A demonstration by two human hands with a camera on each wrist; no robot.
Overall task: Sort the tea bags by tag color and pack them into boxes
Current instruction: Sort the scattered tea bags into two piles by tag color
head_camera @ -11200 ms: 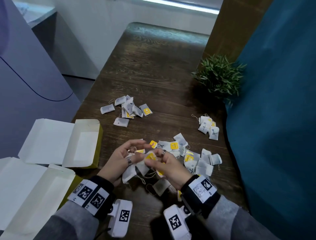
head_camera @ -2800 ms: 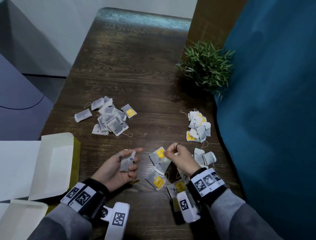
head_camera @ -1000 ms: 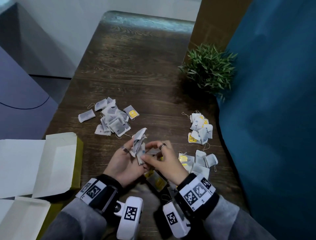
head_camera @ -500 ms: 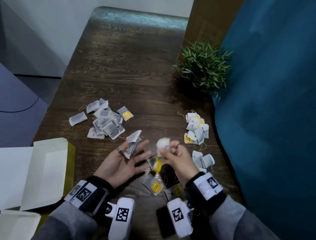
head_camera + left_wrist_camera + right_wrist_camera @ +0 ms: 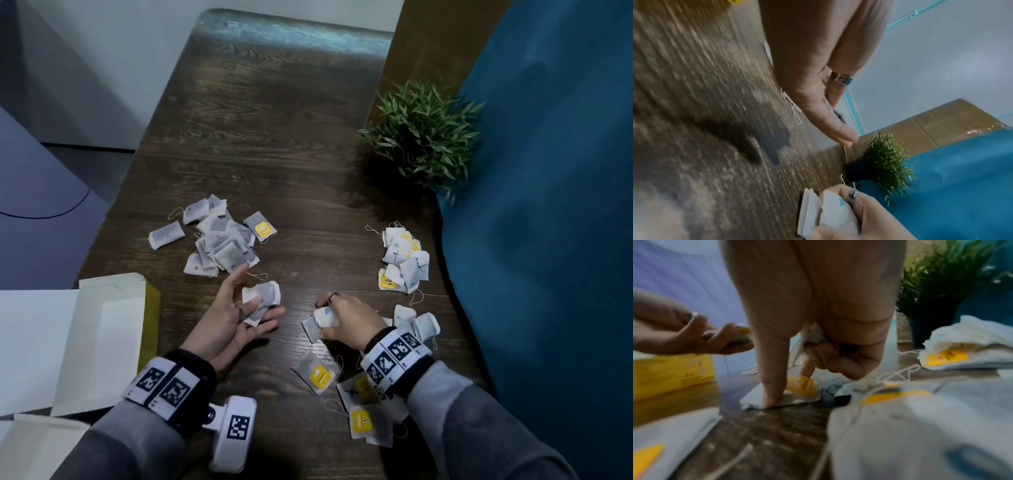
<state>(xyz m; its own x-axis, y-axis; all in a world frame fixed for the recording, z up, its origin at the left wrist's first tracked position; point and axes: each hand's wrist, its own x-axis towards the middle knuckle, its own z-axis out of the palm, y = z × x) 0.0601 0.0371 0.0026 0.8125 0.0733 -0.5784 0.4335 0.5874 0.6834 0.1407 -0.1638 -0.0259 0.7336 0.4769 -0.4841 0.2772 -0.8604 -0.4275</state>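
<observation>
Tea bags lie in three groups on the dark wooden table (image 5: pixel 291 154): a left pile (image 5: pixel 219 240), a right pile (image 5: pixel 404 260) with blue marks and yellow tags, and loose bags with yellow tags (image 5: pixel 320 375) near my right wrist. My left hand (image 5: pixel 236 315) is palm up and holds a few tea bags (image 5: pixel 263 294) between its fingers. My right hand (image 5: pixel 349 318) grips a small bundle of tea bags (image 5: pixel 323 317) with a blue tag (image 5: pixel 841 203) low over the table. In the right wrist view one finger (image 5: pixel 772 386) presses on a yellow-tagged bag (image 5: pixel 801 386) on the table.
Two open yellow boxes with white flaps sit at the left: one (image 5: pixel 102 342) by my left forearm, another (image 5: pixel 30 445) nearer. A potted green plant (image 5: pixel 421 137) stands at the back right. A blue cloth surface (image 5: pixel 548 240) borders the table's right edge.
My right hand has come down from mid-air to the table with its bundle of bags. My left hand keeps its bags and has barely moved.
</observation>
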